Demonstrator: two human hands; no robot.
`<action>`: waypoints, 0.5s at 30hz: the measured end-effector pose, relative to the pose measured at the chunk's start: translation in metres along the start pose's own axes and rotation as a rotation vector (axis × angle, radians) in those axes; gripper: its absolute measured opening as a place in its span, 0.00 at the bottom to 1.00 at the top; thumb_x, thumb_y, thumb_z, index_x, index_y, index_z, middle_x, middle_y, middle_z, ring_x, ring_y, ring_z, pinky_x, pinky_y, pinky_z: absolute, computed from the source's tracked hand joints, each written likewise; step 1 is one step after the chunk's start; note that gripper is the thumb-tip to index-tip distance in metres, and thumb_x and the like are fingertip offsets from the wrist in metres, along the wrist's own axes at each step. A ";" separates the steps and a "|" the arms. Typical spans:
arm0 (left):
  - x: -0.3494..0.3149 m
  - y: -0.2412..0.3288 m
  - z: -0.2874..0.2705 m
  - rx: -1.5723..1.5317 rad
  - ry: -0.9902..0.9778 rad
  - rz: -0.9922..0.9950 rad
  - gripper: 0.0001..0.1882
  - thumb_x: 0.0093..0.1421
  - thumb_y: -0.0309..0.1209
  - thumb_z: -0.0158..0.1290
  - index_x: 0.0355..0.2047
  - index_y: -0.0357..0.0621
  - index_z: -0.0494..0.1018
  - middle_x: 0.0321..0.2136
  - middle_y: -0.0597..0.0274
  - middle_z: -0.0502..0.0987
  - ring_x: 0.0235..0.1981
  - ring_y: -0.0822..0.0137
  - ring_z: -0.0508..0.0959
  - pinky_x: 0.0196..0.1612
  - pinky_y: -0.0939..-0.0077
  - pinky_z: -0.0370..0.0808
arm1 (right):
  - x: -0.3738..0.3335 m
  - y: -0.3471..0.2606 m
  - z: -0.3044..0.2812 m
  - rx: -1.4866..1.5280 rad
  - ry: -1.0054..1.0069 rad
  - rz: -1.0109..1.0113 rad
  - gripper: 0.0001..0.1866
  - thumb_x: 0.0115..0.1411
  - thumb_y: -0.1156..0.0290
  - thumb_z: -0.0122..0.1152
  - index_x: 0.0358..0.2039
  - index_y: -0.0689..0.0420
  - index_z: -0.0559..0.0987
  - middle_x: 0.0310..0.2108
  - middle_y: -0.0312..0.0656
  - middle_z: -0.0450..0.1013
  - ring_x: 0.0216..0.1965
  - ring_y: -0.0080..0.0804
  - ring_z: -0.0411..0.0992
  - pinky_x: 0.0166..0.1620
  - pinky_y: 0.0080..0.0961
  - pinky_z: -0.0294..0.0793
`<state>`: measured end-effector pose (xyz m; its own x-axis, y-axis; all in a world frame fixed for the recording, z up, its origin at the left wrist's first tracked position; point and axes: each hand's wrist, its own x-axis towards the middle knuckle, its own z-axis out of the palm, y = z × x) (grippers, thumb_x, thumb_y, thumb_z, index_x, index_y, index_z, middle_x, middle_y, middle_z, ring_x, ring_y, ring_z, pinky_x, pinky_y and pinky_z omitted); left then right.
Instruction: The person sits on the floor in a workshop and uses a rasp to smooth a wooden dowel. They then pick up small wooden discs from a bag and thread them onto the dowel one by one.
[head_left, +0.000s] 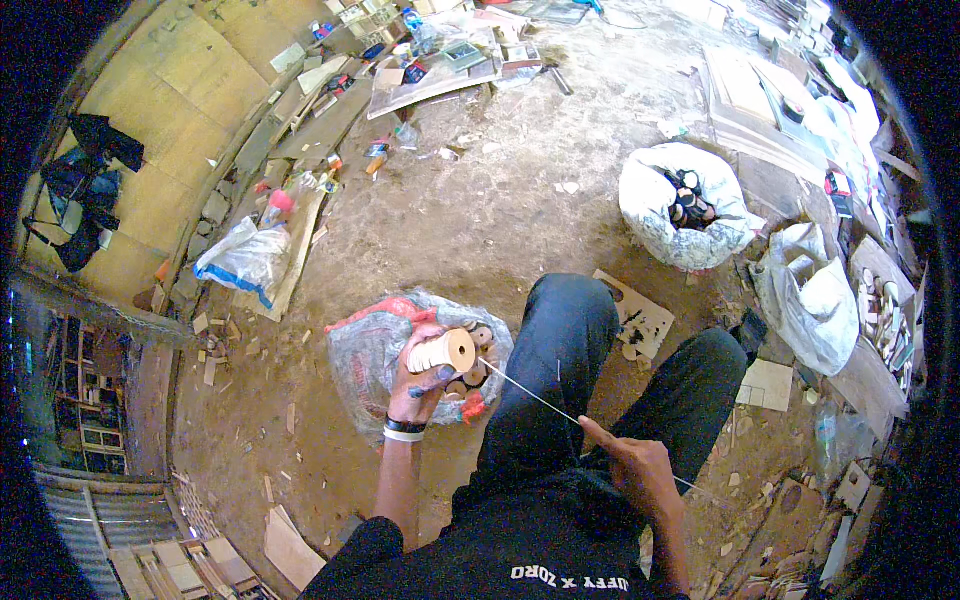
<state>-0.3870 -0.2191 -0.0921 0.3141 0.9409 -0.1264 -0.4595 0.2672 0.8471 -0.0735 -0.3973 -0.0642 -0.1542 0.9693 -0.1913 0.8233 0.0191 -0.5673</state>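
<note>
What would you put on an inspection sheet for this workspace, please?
Surface: brown floor, strewn with scraps.
Job's things: stacked round wooden pieces with a centre hole; thin rod; plastic bag holding similar pieces.
Clutter: pale board, lower left; crumpled clear bag, left.
Hands: left hand grips the stack; right hand holds the thin rod.
Cables: none clearly made out.
Surroundings: white sack with dark round pieces; corrugated sheet, lower left.

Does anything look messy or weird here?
Yes. Small pale wood scraps lie scattered over the brown floor, which looks untidy. Between the black-trousered knees, a flat pale wooden board has ragged dark patches; I can't tell whether they're holes or stains. The stack of pale round wooden pieces in the left hand looks lined up.
</note>
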 end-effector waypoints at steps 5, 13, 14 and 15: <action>0.006 0.002 0.008 -0.004 -0.009 0.011 0.34 0.46 0.27 0.71 0.53 0.44 0.68 0.49 0.61 0.74 0.51 0.63 0.76 0.54 0.64 0.79 | -0.005 0.002 -0.003 0.016 0.079 -0.033 0.45 0.45 0.84 0.56 0.65 0.35 0.70 0.24 0.45 0.77 0.22 0.43 0.76 0.27 0.39 0.75; 0.009 0.009 0.016 0.061 -0.010 0.027 0.40 0.45 0.28 0.72 0.58 0.43 0.66 0.50 0.62 0.73 0.52 0.64 0.75 0.54 0.69 0.77 | -0.006 0.004 -0.006 0.169 0.093 -0.026 0.46 0.44 0.87 0.54 0.65 0.36 0.71 0.22 0.47 0.74 0.20 0.46 0.74 0.27 0.39 0.73; 0.010 0.011 0.018 0.091 -0.026 0.025 0.40 0.44 0.28 0.72 0.57 0.43 0.67 0.50 0.62 0.73 0.52 0.64 0.76 0.54 0.69 0.77 | -0.004 0.002 -0.006 0.148 0.081 -0.036 0.46 0.44 0.87 0.55 0.65 0.36 0.71 0.22 0.48 0.75 0.21 0.46 0.74 0.28 0.39 0.73; 0.010 0.013 0.020 0.121 -0.042 0.024 0.40 0.44 0.28 0.72 0.57 0.43 0.67 0.50 0.62 0.74 0.51 0.64 0.76 0.54 0.69 0.76 | -0.004 0.000 -0.008 0.094 0.046 -0.046 0.46 0.44 0.86 0.55 0.65 0.36 0.71 0.22 0.48 0.75 0.21 0.46 0.74 0.28 0.40 0.73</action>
<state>-0.3732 -0.2099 -0.0721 0.3398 0.9366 -0.0862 -0.3644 0.2155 0.9060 -0.0689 -0.3992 -0.0569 -0.1635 0.9783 -0.1273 0.7605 0.0427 -0.6480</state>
